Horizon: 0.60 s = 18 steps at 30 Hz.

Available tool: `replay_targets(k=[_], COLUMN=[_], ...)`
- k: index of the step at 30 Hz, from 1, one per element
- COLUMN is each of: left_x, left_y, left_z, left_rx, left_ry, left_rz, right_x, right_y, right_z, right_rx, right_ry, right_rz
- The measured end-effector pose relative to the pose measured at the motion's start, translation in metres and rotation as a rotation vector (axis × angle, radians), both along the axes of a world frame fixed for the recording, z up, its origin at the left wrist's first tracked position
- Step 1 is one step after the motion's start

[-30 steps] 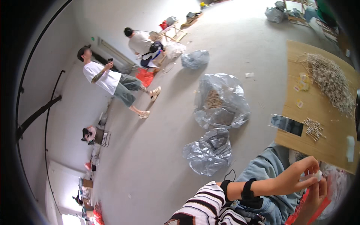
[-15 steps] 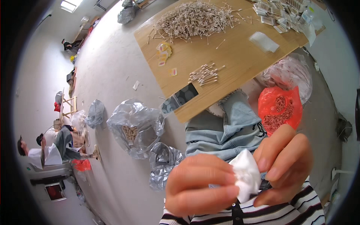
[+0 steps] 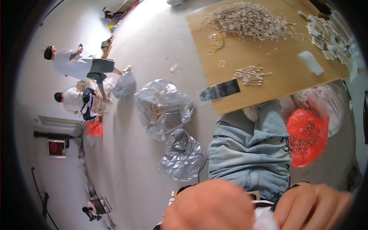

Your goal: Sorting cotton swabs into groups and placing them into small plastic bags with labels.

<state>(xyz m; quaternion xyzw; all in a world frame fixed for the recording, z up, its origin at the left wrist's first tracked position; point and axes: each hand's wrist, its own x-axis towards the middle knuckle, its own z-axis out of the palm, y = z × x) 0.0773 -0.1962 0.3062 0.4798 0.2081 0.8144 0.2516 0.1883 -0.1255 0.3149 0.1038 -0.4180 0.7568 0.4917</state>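
Observation:
Low at the bottom edge, close to my body, my left hand (image 3: 211, 207) is closed in a fist, large and blurred. To its right, my right hand (image 3: 312, 207) has its fingers bent and closed. Between the two lies a crumpled white tissue-like wad (image 3: 265, 220), gripped from both sides; most of it is hidden by the hands and the frame edge. Beyond my knees stands a wooden table (image 3: 276, 90). A small bunch of cotton swabs (image 3: 251, 75) lies near its front edge, beside a dark flat patterned piece (image 3: 228, 89).
A large heap of cotton swabs (image 3: 249, 19) covers the table's far side, with packets (image 3: 326, 36) at right. A red bag (image 3: 320, 143) sits right of my legs. Grey plastic bags (image 3: 178, 111) stand on the floor at left. Two people (image 3: 73, 63) are farther left.
Both hands have come down and nearer to my body with the white wad, now mostly out of sight. The view has turned, shifting the table rightward. A person at left now stands upright.

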Motion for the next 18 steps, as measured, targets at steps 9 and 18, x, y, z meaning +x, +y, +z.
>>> replay_targets(k=[9,18], left_x=[0.027,-0.029], left_y=[0.006,0.019], left_z=[-0.006,-0.011], left_rx=[0.023,0.167], left_ry=[-0.231,0.171], left_rz=[0.297,-0.34], right_x=[-0.009,0.003], right_y=[-0.075,-0.053], right_z=[0.015,0.014], right_rx=[-0.716,-0.66], right_ry=[0.472,0.376], right_rz=[-0.426,-0.034])
